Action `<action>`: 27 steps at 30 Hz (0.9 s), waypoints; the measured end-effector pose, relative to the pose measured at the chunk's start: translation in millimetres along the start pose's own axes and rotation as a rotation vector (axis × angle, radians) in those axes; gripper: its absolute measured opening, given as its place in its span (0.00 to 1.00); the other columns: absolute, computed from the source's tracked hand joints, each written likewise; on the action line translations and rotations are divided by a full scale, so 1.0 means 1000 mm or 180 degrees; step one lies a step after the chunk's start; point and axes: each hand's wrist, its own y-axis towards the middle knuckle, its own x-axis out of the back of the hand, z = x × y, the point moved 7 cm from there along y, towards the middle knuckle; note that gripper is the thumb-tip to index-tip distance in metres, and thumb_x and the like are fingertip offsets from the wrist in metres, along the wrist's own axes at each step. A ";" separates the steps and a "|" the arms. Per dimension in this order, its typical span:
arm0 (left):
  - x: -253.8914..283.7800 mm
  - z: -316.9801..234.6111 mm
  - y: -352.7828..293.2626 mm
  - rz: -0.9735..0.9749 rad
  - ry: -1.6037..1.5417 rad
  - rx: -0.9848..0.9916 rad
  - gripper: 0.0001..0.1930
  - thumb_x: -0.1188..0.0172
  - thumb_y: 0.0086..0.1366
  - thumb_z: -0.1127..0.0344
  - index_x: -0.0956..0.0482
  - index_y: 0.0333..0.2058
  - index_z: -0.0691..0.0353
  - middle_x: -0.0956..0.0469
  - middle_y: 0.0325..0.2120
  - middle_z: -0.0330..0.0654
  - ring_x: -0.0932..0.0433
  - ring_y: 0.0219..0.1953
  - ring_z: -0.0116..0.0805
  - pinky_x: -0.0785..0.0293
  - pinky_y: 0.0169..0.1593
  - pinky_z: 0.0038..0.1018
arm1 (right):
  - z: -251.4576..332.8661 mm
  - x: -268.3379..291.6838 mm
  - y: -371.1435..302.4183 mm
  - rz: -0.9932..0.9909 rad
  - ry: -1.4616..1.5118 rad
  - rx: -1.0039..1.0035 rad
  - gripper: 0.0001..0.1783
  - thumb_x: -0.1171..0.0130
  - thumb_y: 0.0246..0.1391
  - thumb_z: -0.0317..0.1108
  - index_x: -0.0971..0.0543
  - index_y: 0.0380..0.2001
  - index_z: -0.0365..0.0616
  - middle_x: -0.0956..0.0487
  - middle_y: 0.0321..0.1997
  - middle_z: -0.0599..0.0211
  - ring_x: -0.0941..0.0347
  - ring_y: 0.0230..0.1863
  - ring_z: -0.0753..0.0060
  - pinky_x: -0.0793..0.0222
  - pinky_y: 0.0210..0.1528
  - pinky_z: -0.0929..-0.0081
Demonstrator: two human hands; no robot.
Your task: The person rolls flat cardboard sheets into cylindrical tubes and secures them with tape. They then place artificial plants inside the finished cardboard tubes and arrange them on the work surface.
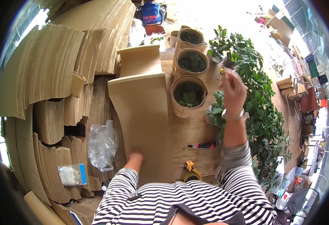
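My left hand [135, 155], smeared by motion, is at the near left edge of a brown cardboard sheet [145, 116]; its fingers cannot be made out. The sheet curves up at its left side and lies on the wooden table. My right hand [233, 90] is raised beside the leafy green plants [260, 97], wearing a white band at the wrist. Its fingers are bent closed, and blur hides what they hold; a small yellow spot [221, 71] shows at the fingertips. To its left, three cardboard tubes [181, 110] stand upright in a row, each with a leafy plant inside.
Tall stacks of flat cardboard [52, 63] fill the left side, with a clear plastic bag [102, 146] against them. Another bent cardboard piece [140, 62] lies beyond the sheet. A red-and-black utility knife [202, 145] and a yellow tape measure [191, 173] lie on the table [183, 131].
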 end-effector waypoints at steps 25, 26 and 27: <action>0.007 0.000 -0.016 -0.0191 -0.0213 0.0262 0.53 0.24 0.49 0.39 0.37 0.68 0.62 0.36 0.68 0.51 0.33 0.68 0.47 0.30 0.66 0.39 | -0.155 -0.106 0.176 0.1295 -0.2485 0.0139 0.14 0.35 0.57 0.48 0.16 0.41 0.54 0.18 0.47 0.60 0.21 0.50 0.53 0.26 0.53 0.58; 0.007 -0.001 -0.015 -0.0175 -0.0247 0.0271 0.54 0.23 0.49 0.39 0.37 0.68 0.62 0.36 0.68 0.52 0.32 0.68 0.47 0.30 0.66 0.39 | -0.158 -0.103 0.170 0.1260 -0.2595 0.0132 0.13 0.36 0.57 0.47 0.16 0.40 0.54 0.19 0.47 0.61 0.21 0.50 0.53 0.26 0.52 0.58; 0.007 -0.001 -0.014 -0.0140 -0.0197 0.0250 0.55 0.23 0.49 0.39 0.39 0.69 0.62 0.38 0.69 0.51 0.33 0.68 0.47 0.29 0.65 0.40 | -0.163 -0.099 0.161 0.1249 -0.2702 0.0074 0.12 0.36 0.57 0.46 0.16 0.39 0.52 0.19 0.47 0.61 0.21 0.49 0.52 0.26 0.52 0.58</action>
